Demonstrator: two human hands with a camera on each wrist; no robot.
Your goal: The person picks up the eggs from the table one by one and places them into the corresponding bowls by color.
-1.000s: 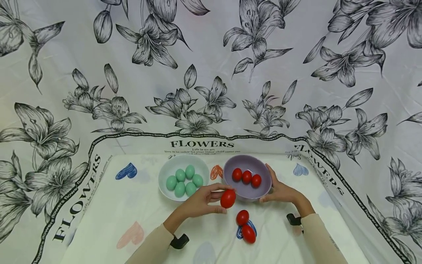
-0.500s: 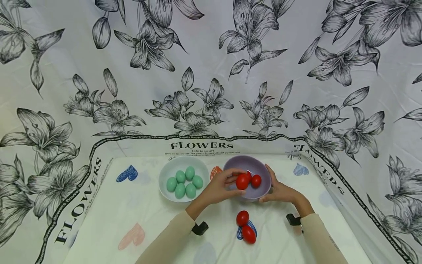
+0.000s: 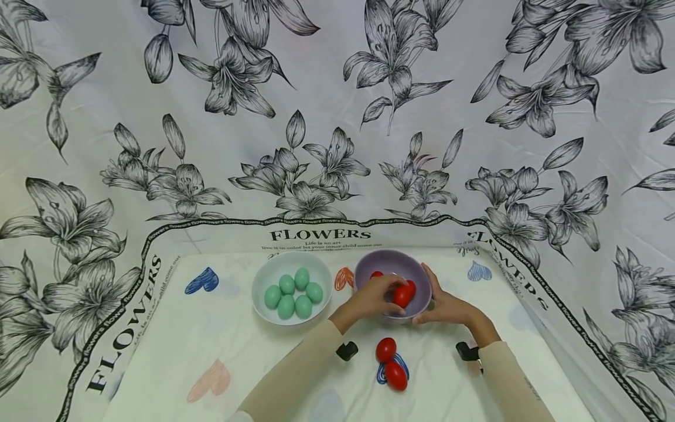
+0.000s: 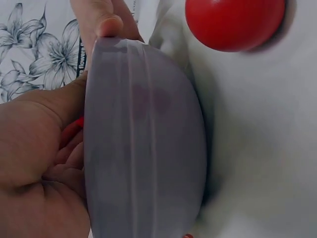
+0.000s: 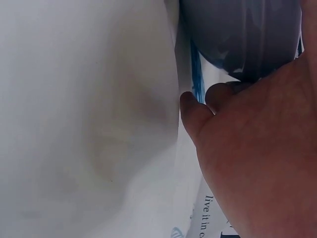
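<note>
Inside the purple bowl (image 3: 387, 258), my left hand (image 3: 371, 296) pinches a red egg (image 3: 401, 298) low among other red eggs, partly hidden by the fingers. In the left wrist view the left hand (image 4: 39, 153) reaches over the rim of the bowl (image 4: 143, 148), and the held egg is mostly out of sight. My right hand (image 3: 448, 308) grips the bowl's right side, thumb at the near wall and fingers along the far side. The right wrist view shows the right hand (image 5: 262, 148) against the bowl's outer wall (image 5: 247, 34).
Left of the purple bowl stands a pale green bowl (image 3: 258, 293) with several green eggs (image 3: 286, 306). Nearer on the white cloth lie two red eggs, one (image 3: 386, 350) touching the other (image 3: 396, 375). Behind rises a flower-print curtain (image 3: 316, 146).
My left hand has carried the red egg from in front of the bowls rightward and down into the purple bowl. The right hand has kept its grip on the bowl.
</note>
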